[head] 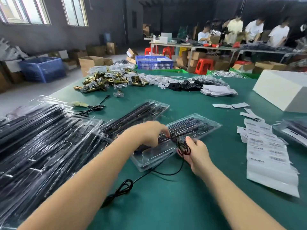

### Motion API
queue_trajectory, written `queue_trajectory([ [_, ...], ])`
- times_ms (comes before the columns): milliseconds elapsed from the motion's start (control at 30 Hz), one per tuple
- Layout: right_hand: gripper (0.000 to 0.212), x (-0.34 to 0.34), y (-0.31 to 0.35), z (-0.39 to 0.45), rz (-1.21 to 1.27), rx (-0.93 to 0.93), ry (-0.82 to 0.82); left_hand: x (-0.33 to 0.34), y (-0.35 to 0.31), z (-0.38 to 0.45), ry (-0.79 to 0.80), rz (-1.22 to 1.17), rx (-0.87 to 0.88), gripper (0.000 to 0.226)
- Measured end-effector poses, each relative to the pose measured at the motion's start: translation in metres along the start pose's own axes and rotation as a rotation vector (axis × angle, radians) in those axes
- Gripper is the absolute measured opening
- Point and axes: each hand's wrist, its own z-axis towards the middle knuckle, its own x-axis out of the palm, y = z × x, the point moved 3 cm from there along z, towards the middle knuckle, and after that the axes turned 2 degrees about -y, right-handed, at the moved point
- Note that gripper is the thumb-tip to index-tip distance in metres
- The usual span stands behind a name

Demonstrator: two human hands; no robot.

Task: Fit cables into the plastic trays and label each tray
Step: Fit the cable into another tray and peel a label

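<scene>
the clear plastic tray (174, 141) being filled lies on the green worktop (182, 205) right under both hands, its long axis running from the near left corner up and away to the far right, so it sits on a slant across the person's front rather than square to them. the left hand (149, 135) reaches in from the left and rests over the middle of the tray, fingers curled down and pinching at the black cable (183, 147) where it meets the tray's channel. the right hand (197, 155) sits at the tray's near right edge, fingers clenched around a small coil of that same cable, held just beside the rim and partly over it. from the coil the loose length drops off the tray's near edge and trails toward the person across the worktop, ending in a looped bundle (123, 188) well apart from the tray, nearer the left forearm. so the slack lies on the near side while the open channel runs away to the far right; feeding it in likely means drawing cable along that slanted axis, with the right hand the nearer one to the coil and the left pinning the seated part. the label sheets (269, 156) lie to the right, nearer the right hand, untouched. stacked filled trays (41, 138) sit on the left.
</scene>
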Motion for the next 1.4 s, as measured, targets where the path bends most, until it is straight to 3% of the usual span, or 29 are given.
queue_trajectory([
  [133,0.024,-0.003,0.002,-0.002,0.028,-0.047,0.051,0.015,-0.006,0.012,-0.196,-0.060,0.157,0.014],
  [200,0.029,-0.004,0.001,-0.001,0.077,-0.042,0.062,0.013,-0.006,0.012,-0.297,-0.191,0.173,0.019],
  [300,0.040,-0.005,-0.002,0.000,0.101,-0.056,0.058,-0.002,-0.003,0.005,-0.362,-0.890,0.091,0.020],
  [433,0.040,-0.006,-0.005,0.002,0.101,-0.103,0.055,-0.009,0.036,-0.001,-0.316,-2.107,-0.170,0.054],
  [500,0.040,-0.006,-0.005,0.002,0.110,-0.104,0.056,-0.002,0.060,-0.002,-0.338,-2.428,-0.292,0.057],
  [567,0.042,-0.007,-0.004,0.002,0.118,-0.098,0.055,0.009,0.078,-0.004,-0.361,-2.339,-0.490,0.056],
  [667,0.043,-0.008,-0.004,0.003,0.131,-0.088,0.066,0.014,0.090,-0.004,-0.298,-1.881,-0.604,0.050],
  [733,0.043,-0.008,-0.005,0.004,0.136,-0.093,0.072,0.008,0.099,-0.005,-0.319,-1.387,-0.633,0.052],
  [800,0.043,-0.008,-0.005,0.004,0.138,-0.095,0.078,-0.003,0.103,-0.010,-0.318,-0.718,-0.574,0.065],
  [867,0.044,-0.008,-0.006,0.004,0.135,-0.096,0.082,-0.005,0.095,-0.013,-0.148,-0.114,-0.424,0.078],
  [900,0.044,-0.008,-0.006,0.004,0.134,-0.095,0.083,0.000,0.090,-0.015,-0.023,0.060,-0.371,0.088],
  [1000,0.048,-0.008,-0.006,0.004,0.145,-0.089,0.091,0.015,0.080,-0.019,0.213,0.091,-0.346,0.100],
  [1100,0.060,-0.007,-0.005,0.000,0.143,-0.119,0.125,0.016,0.071,-0.018,0.248,0.038,-0.321,0.101],
  [1200,0.062,-0.008,-0.006,-0.003,0.151,-0.115,0.123,0.014,0.072,-0.013,0.143,0.006,-0.289,0.085],
  [1400,0.042,-0.017,-0.002,-0.005,0.305,-0.021,0.124,0.009,0.085,-0.003,-0.154,-0.020,-0.326,0.052],
])
